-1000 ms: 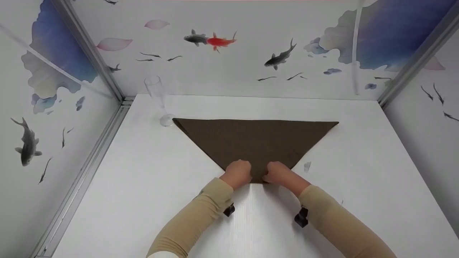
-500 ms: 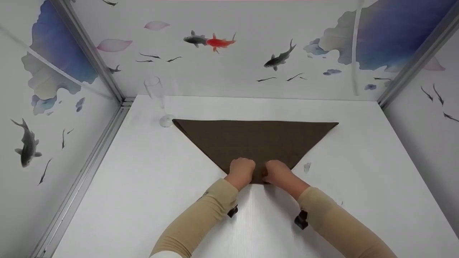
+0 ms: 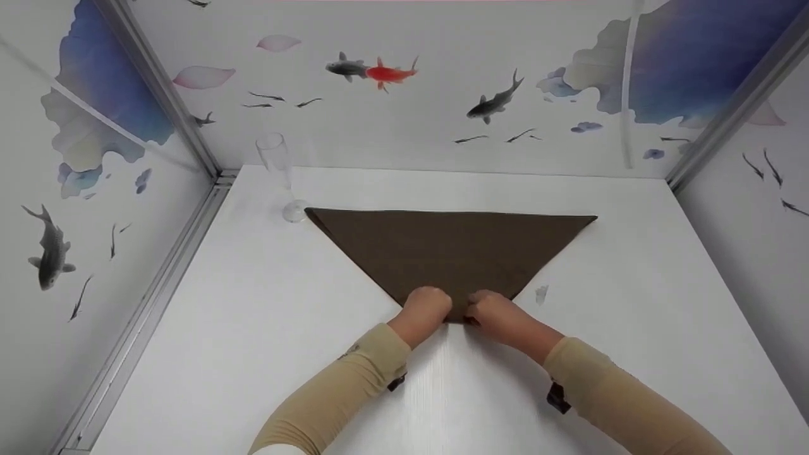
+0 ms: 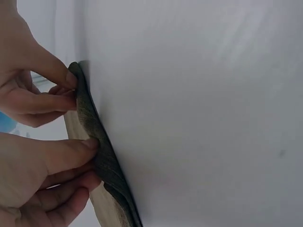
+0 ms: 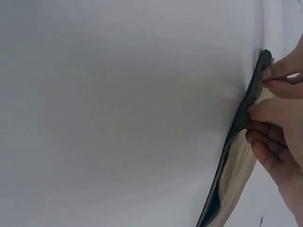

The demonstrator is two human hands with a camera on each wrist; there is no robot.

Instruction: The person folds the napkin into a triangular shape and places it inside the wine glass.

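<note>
Brown cloth (image 3: 452,253) lies on the white surface (image 3: 632,316), its long edge running left to right at the far side. The left hand (image 3: 423,311) and right hand (image 3: 505,318), equally near, pinch its short near edge; it widens forward from them.

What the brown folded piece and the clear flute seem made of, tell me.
Brown folded piece: probably woven fabric, matte; its edge curls softly, without shine. Clear flute: likely glass, smooth-looking; it is thin and see-through, though clear plastic is possible.
</note>
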